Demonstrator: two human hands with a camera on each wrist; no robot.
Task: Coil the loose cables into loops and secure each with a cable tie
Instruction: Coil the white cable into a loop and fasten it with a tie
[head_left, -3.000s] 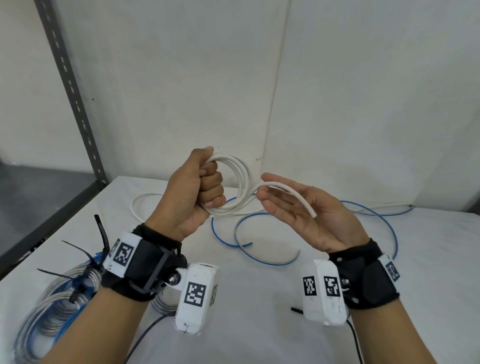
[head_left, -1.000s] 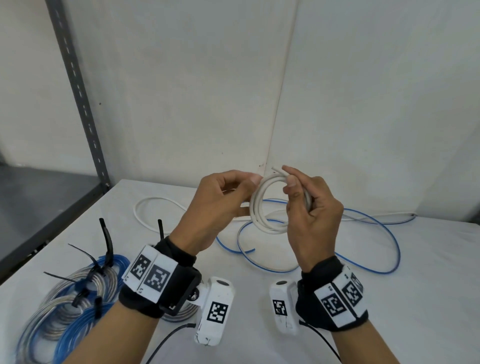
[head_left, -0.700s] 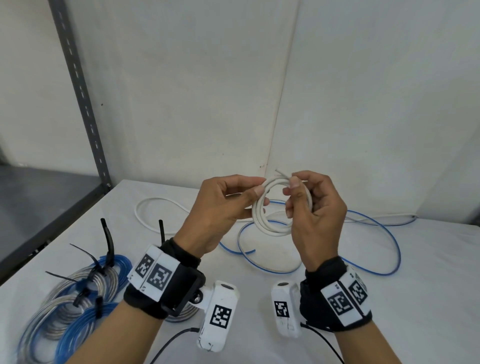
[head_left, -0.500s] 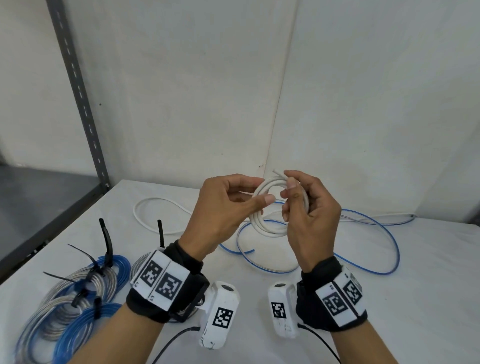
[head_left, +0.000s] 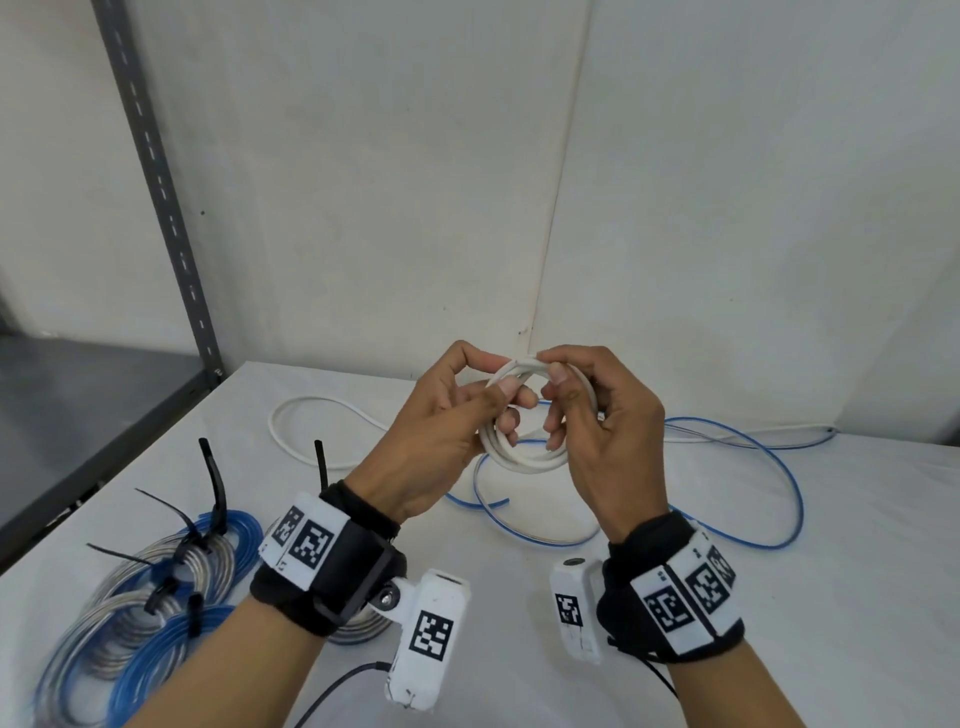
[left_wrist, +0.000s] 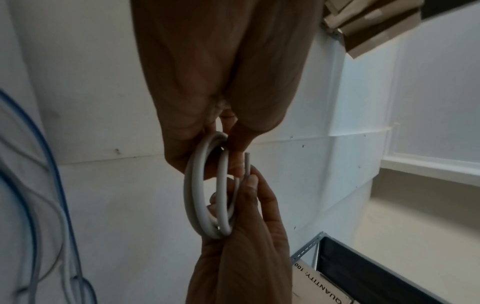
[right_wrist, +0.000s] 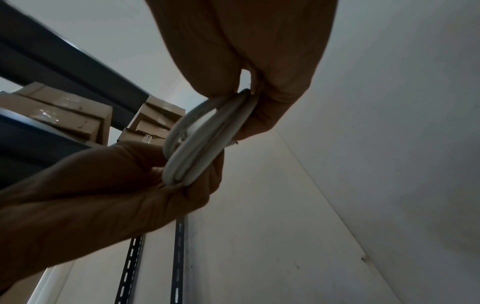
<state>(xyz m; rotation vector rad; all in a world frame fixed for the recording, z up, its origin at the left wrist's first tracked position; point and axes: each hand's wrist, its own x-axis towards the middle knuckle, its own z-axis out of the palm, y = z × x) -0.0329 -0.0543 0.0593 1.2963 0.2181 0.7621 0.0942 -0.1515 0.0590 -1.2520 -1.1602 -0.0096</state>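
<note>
A white cable coil (head_left: 519, 457) of a few small loops hangs in the air above the table, held between both hands. My left hand (head_left: 467, 410) pinches its left side with thumb and fingers. My right hand (head_left: 582, 405) pinches the top right, and its fingers curl through the loop. In the left wrist view the white coil (left_wrist: 200, 197) stands edge-on, with the cable's cut end (left_wrist: 247, 162) sticking up by the right hand's fingertips. The right wrist view shows the coil (right_wrist: 200, 144) squeezed flat between both hands.
Loose blue cable (head_left: 737, 493) and a loose white cable (head_left: 311, 415) lie on the white table (head_left: 831, 597) behind my hands. Coiled blue and clear cables (head_left: 156, 587) with black cable ties (head_left: 213, 483) lie at the front left. A grey shelf upright (head_left: 161, 197) stands on the left.
Three seconds ago my left hand held the coil alone while the right fed in the tail. Now both hands pinch the finished small coil, drawn slightly closer together.
</note>
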